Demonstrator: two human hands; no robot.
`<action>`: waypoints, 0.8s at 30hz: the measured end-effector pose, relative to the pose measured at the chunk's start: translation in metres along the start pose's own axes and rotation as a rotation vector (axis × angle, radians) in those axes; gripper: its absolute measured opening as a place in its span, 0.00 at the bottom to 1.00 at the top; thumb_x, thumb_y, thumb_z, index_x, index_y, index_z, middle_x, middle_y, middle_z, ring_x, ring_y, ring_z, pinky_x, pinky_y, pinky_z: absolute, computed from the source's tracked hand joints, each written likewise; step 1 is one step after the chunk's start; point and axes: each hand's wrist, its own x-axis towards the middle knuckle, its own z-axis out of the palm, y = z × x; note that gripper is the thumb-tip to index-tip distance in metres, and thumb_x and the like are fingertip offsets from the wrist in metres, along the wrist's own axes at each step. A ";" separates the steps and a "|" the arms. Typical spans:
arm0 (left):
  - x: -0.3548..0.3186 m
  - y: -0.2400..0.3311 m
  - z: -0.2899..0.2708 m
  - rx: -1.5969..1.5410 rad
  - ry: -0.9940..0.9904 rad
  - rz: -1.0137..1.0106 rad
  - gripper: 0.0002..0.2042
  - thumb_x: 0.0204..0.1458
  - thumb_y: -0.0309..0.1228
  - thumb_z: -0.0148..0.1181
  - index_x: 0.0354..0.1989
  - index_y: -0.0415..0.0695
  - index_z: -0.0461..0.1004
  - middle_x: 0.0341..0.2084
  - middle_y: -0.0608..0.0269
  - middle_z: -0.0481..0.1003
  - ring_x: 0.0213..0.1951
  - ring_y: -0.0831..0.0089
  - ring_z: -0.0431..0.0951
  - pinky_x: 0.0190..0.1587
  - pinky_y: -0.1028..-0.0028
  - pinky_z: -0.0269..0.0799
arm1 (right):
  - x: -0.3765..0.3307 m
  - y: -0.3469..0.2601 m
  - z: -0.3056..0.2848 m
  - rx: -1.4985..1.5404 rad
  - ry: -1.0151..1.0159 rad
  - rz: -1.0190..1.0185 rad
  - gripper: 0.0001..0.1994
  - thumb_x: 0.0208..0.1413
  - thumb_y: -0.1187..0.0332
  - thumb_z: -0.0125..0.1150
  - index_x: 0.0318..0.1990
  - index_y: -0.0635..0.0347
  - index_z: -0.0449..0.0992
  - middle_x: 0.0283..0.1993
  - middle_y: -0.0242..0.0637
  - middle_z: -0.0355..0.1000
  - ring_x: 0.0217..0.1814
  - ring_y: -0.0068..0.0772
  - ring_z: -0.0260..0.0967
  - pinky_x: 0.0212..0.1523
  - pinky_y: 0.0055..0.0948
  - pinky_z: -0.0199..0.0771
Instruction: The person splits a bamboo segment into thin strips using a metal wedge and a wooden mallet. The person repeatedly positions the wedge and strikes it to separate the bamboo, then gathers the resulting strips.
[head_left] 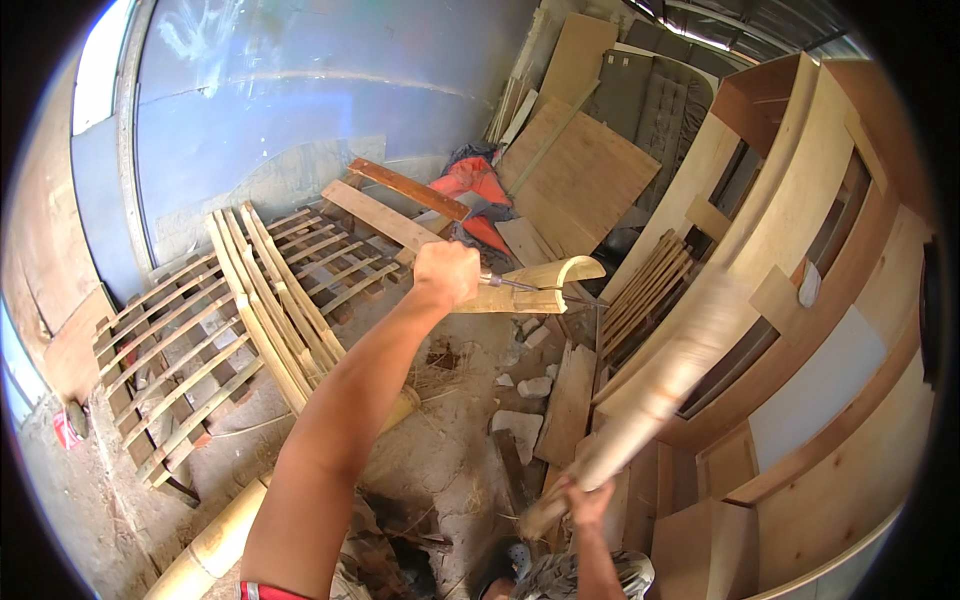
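Observation:
My left hand (447, 272) is closed round the handle of a narrow metal tool (522, 286), which looks like a knife seen along its edge. Its dark blade lies across the open end of a split bamboo piece (545, 298), pale and curved like a trough. Low on the right, my right hand (590, 502) grips a thick wooden pole (655, 390) near its lower end. The pole slants up to the right, its upper part smeared by motion and apart from the tool. A thick bamboo pole (215, 540) lies at lower left, partly behind my left forearm.
Bamboo slats (265, 300) rest on a slatted wooden frame (185, 375) at left. Broken stones (520, 430) and loose boards (567, 405) lie on the dirt floor. A large wooden cabinet frame (800, 330) stands close on the right; a blue wall (330, 80) rises behind.

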 end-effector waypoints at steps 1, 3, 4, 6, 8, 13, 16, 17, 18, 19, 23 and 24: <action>0.001 0.002 -0.001 0.001 -0.007 0.003 0.07 0.46 0.30 0.61 0.32 0.46 0.83 0.33 0.54 0.83 0.38 0.60 0.84 0.39 0.65 0.79 | 0.016 -0.018 -0.009 0.109 -0.054 -0.180 0.27 0.40 0.70 0.76 0.48 0.67 0.70 0.41 0.39 0.74 0.40 0.34 0.74 0.43 0.37 0.77; 0.001 -0.001 0.007 0.009 0.026 -0.001 0.07 0.46 0.30 0.61 0.31 0.46 0.83 0.32 0.54 0.82 0.37 0.61 0.84 0.38 0.65 0.79 | 0.036 -0.062 0.006 0.293 0.111 -0.355 0.29 0.41 0.64 0.75 0.49 0.67 0.68 0.41 0.42 0.72 0.43 0.39 0.74 0.43 0.40 0.77; 0.002 0.002 0.009 0.006 0.013 0.007 0.07 0.46 0.30 0.60 0.31 0.45 0.83 0.32 0.54 0.82 0.37 0.61 0.84 0.38 0.65 0.79 | 0.047 -0.069 0.011 0.356 0.147 -0.408 0.30 0.41 0.63 0.76 0.50 0.67 0.68 0.42 0.42 0.72 0.44 0.39 0.74 0.44 0.41 0.77; 0.001 0.002 0.006 0.017 -0.008 0.015 0.07 0.46 0.30 0.60 0.31 0.45 0.83 0.32 0.54 0.82 0.38 0.61 0.84 0.38 0.65 0.79 | 0.057 -0.074 0.024 0.499 0.212 -0.515 0.30 0.42 0.62 0.76 0.50 0.67 0.69 0.44 0.42 0.72 0.45 0.40 0.74 0.44 0.42 0.76; 0.003 0.015 0.002 -0.017 0.009 0.046 0.07 0.47 0.30 0.60 0.32 0.45 0.83 0.33 0.54 0.82 0.38 0.61 0.84 0.39 0.65 0.79 | 0.044 0.030 0.009 0.144 0.287 -0.296 0.29 0.41 0.60 0.78 0.48 0.69 0.73 0.44 0.43 0.75 0.43 0.41 0.75 0.46 0.42 0.76; 0.001 0.016 -0.004 0.008 -0.025 0.020 0.08 0.47 0.31 0.60 0.34 0.46 0.83 0.34 0.54 0.83 0.38 0.62 0.84 0.40 0.66 0.79 | -0.047 0.067 0.028 -0.094 -0.117 0.292 0.22 0.39 0.68 0.77 0.42 0.70 0.78 0.39 0.43 0.78 0.41 0.38 0.75 0.47 0.36 0.75; -0.003 0.023 0.008 0.017 -0.038 0.005 0.08 0.47 0.31 0.61 0.34 0.46 0.83 0.34 0.54 0.83 0.38 0.62 0.84 0.40 0.66 0.79 | -0.045 0.047 0.004 -0.018 -0.031 0.221 0.29 0.36 0.72 0.76 0.48 0.68 0.70 0.42 0.39 0.73 0.39 0.34 0.73 0.41 0.34 0.76; -0.002 0.015 0.008 0.021 -0.033 0.004 0.08 0.47 0.31 0.61 0.34 0.46 0.83 0.34 0.54 0.83 0.38 0.62 0.84 0.40 0.66 0.79 | -0.030 0.016 0.002 -0.025 0.051 0.087 0.27 0.37 0.69 0.75 0.46 0.67 0.70 0.41 0.37 0.72 0.37 0.33 0.72 0.40 0.35 0.76; 0.000 0.014 0.007 0.018 -0.026 0.008 0.08 0.46 0.31 0.61 0.34 0.46 0.83 0.33 0.54 0.83 0.38 0.62 0.84 0.40 0.66 0.79 | -0.010 0.002 -0.017 0.076 0.051 -0.163 0.27 0.40 0.65 0.73 0.48 0.67 0.68 0.38 0.36 0.71 0.37 0.31 0.71 0.41 0.36 0.76; -0.001 0.012 0.008 0.037 -0.040 0.005 0.08 0.46 0.31 0.61 0.33 0.46 0.83 0.32 0.55 0.83 0.37 0.62 0.84 0.39 0.66 0.79 | 0.007 -0.047 -0.014 0.040 0.079 -0.267 0.30 0.43 0.58 0.71 0.50 0.66 0.66 0.38 0.38 0.70 0.37 0.34 0.71 0.40 0.37 0.76; 0.000 0.013 0.013 0.033 -0.027 -0.012 0.07 0.45 0.31 0.61 0.32 0.46 0.83 0.32 0.56 0.83 0.38 0.62 0.84 0.39 0.65 0.79 | 0.049 -0.078 -0.007 0.393 0.217 -0.498 0.36 0.42 0.53 0.76 0.52 0.65 0.64 0.45 0.45 0.69 0.45 0.39 0.70 0.47 0.39 0.74; -0.001 0.015 0.013 0.040 -0.024 -0.006 0.08 0.45 0.31 0.61 0.32 0.47 0.83 0.33 0.56 0.83 0.38 0.62 0.84 0.39 0.65 0.79 | 0.057 -0.064 -0.001 0.428 0.229 -0.548 0.35 0.43 0.53 0.75 0.51 0.64 0.64 0.45 0.45 0.69 0.45 0.38 0.70 0.46 0.39 0.74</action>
